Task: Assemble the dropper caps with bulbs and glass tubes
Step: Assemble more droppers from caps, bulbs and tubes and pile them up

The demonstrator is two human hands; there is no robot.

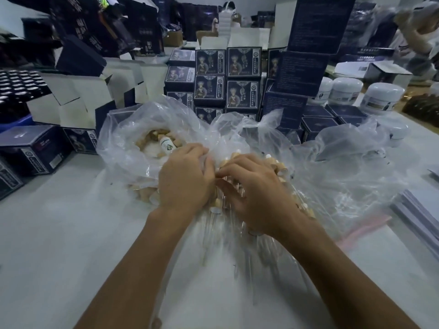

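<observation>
My left hand (185, 179) and my right hand (251, 188) meet fingertip to fingertip over the table, both with curled fingers. A tan dropper cap with a white bulb (215, 205) shows just under my left hand, which grips it. My right hand's fingers pinch a thin glass tube (226, 180) at the cap; it is blurred. Loose glass tubes (228, 238) lie in clear plastic beneath my hands. One open clear bag of tan caps (147, 138) sits to the left and another bag of caps (281, 168) sits to the right.
A small white bottle (166, 144) lies in the left bag. Stacks of dark printed boxes (225, 77) stand behind the bags, with open white cartons (78, 100) on the left and white jars (380, 96) on the right. A paper stack (418, 210) lies at the right edge. Another person (418, 29) is at the far right.
</observation>
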